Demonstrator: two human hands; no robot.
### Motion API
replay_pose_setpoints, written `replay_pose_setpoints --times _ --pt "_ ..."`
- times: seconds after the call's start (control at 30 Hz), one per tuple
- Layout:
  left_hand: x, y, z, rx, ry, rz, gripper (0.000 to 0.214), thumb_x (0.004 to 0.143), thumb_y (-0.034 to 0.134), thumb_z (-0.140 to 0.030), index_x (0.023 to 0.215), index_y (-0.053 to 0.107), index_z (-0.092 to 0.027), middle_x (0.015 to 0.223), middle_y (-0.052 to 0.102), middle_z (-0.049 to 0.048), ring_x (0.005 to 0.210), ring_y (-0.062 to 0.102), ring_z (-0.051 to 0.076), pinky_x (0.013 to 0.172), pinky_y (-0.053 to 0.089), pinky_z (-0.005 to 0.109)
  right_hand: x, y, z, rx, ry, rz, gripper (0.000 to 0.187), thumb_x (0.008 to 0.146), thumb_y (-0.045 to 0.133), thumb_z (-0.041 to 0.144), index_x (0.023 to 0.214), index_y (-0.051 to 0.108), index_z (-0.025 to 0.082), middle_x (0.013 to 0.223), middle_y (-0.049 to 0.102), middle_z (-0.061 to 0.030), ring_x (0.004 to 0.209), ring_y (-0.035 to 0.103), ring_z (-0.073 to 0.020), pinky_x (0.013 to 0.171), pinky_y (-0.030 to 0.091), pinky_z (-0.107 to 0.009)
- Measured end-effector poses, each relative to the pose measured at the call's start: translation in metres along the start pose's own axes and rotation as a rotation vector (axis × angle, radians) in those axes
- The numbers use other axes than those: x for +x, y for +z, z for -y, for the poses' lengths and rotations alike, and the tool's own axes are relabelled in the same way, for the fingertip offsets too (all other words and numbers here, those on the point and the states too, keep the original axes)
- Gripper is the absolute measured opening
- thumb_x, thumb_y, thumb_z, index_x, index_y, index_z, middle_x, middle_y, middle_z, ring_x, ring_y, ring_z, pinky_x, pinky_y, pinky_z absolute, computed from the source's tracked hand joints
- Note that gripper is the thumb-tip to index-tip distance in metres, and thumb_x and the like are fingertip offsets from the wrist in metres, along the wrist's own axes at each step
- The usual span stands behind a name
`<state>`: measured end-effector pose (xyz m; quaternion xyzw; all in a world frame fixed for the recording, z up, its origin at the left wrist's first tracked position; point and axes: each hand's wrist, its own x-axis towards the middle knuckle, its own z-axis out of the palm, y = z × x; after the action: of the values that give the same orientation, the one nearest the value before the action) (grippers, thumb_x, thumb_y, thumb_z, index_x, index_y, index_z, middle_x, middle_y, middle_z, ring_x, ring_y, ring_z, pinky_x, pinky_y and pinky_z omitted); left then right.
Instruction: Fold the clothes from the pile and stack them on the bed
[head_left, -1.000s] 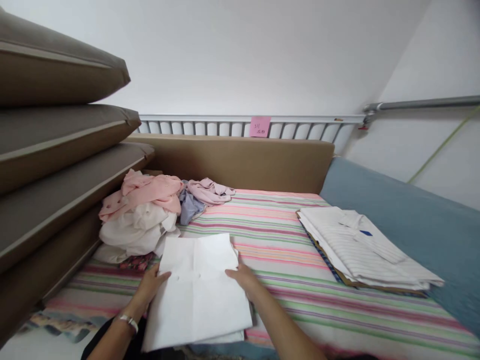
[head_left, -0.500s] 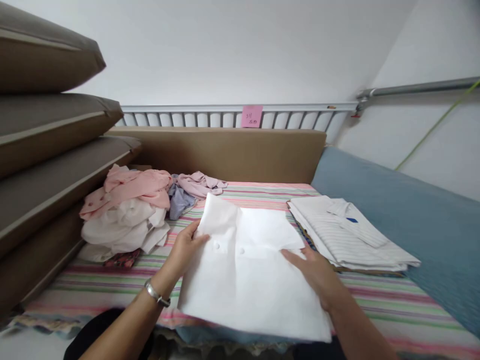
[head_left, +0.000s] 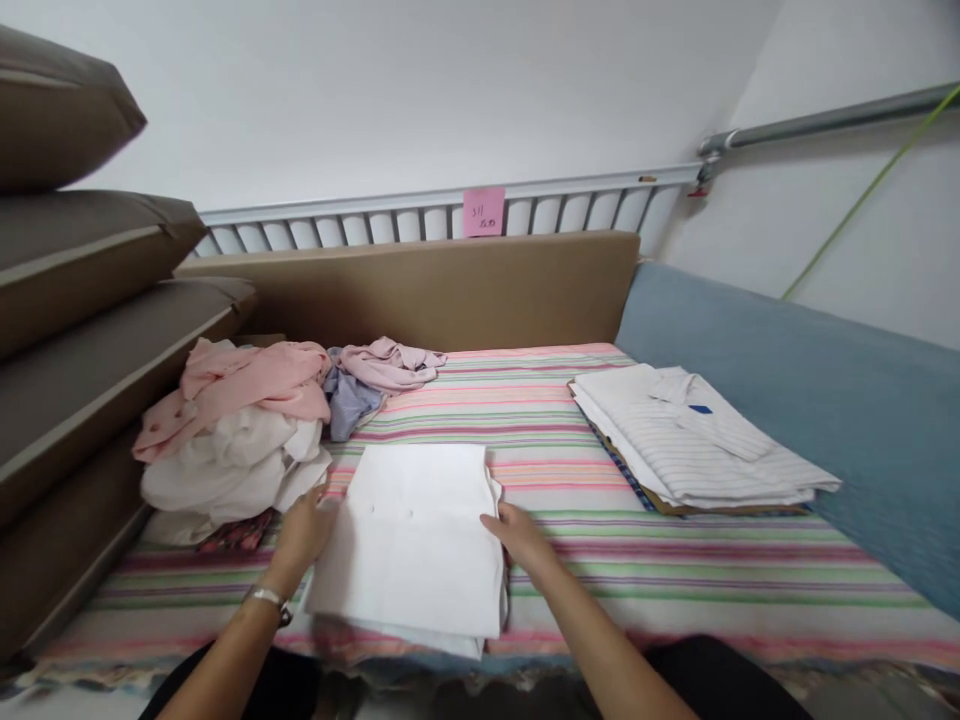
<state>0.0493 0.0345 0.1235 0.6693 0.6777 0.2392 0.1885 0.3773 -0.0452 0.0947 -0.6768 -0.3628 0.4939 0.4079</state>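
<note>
A folded white shirt (head_left: 416, 560) with two small buttons lies on the striped bedspread close to me, its layers showing along the right and lower edges. My left hand (head_left: 306, 530), with a silver bracelet or watch on the wrist, is closed at its left edge; the fingertips are partly hidden. At the right edge, my right hand (head_left: 521, 535) pinches the layers between thumb and fingers. To the right rests a stack of folded shirts (head_left: 697, 440), topped by a striped white one with a blue tag at the collar.
Crumpled pink and white clothes (head_left: 247, 400) are heaped at the left, with pinkish and blue-grey clothes (head_left: 386, 365) behind. Brown cushions (head_left: 112, 310) rise at the far left. A brown board (head_left: 450, 290) and a blue pad (head_left: 787, 350) border the striped bedspread (head_left: 517, 410).
The white shirt has come down from a tilted hold to lie flat on the bedspread, shifted left and folded narrower. Both hands moved left with it, and the view turned slightly.
</note>
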Motion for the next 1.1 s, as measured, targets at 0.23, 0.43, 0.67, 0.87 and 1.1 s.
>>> replay_pose_setpoints --times 0.23,0.43,0.67,0.87,1.1 --pt "-0.088 0.056 -0.08 -0.063 0.436 0.069 0.034 0.085 0.042 -0.027 0.114 0.057 -0.018 0.111 0.061 0.0103 0.102 0.056 0.023 0.094 0.043 0.039 -0.027 -0.032 -0.024 0.17 0.095 -0.007 0.02 0.078 0.051 0.031 0.094 0.053 0.019 0.065 0.059 0.0017 0.054 0.061 -0.0113 0.049 0.046 -0.022" --pt "-0.147 0.099 -0.158 0.211 0.432 0.229 0.04 0.073 0.058 -0.029 0.11 0.057 -0.015 0.106 0.057 0.013 0.098 0.051 0.03 0.082 0.045 0.043 -0.039 -0.034 -0.036 0.247 0.084 0.0 0.018 0.077 0.053 0.024 0.094 0.053 0.016 0.061 0.058 0.0036 0.049 0.059 -0.0093 0.047 0.046 -0.02" --pt "-0.133 0.099 -0.157 0.212 0.373 0.289 0.032 0.067 0.045 -0.002 0.093 0.061 -0.011 0.097 0.06 0.0112 0.093 0.054 0.023 0.085 0.043 0.035 -0.038 -0.033 -0.036 0.284 0.068 0.004 0.013 0.076 0.055 0.021 0.088 0.055 0.017 0.056 0.057 0.0047 0.045 0.058 -0.0094 0.042 0.044 -0.018" --pt "-0.134 0.072 -0.1 -0.2 0.42 0.28 0.019 0.085 0.047 -0.024 0.098 0.058 -0.018 0.099 0.063 0.0081 0.095 0.059 0.02 0.087 0.048 0.034 -0.037 -0.035 -0.037 0.273 0.058 0.028 0.013 0.078 0.056 0.026 0.088 0.056 0.017 0.056 0.057 0.0047 0.044 0.057 -0.0086 0.041 0.044 -0.019" --pt "-0.152 0.081 -0.051 -0.118 0.648 0.139 0.024 0.084 0.05 -0.018 0.105 0.061 -0.024 0.112 0.062 0.0082 0.106 0.056 0.022 0.094 0.045 0.043 -0.051 -0.034 -0.036 0.204 0.006 0.096 0.025 0.073 0.059 0.038 0.085 0.061 0.017 0.054 0.055 0.0059 0.041 0.051 -0.0068 0.039 0.04 -0.018"
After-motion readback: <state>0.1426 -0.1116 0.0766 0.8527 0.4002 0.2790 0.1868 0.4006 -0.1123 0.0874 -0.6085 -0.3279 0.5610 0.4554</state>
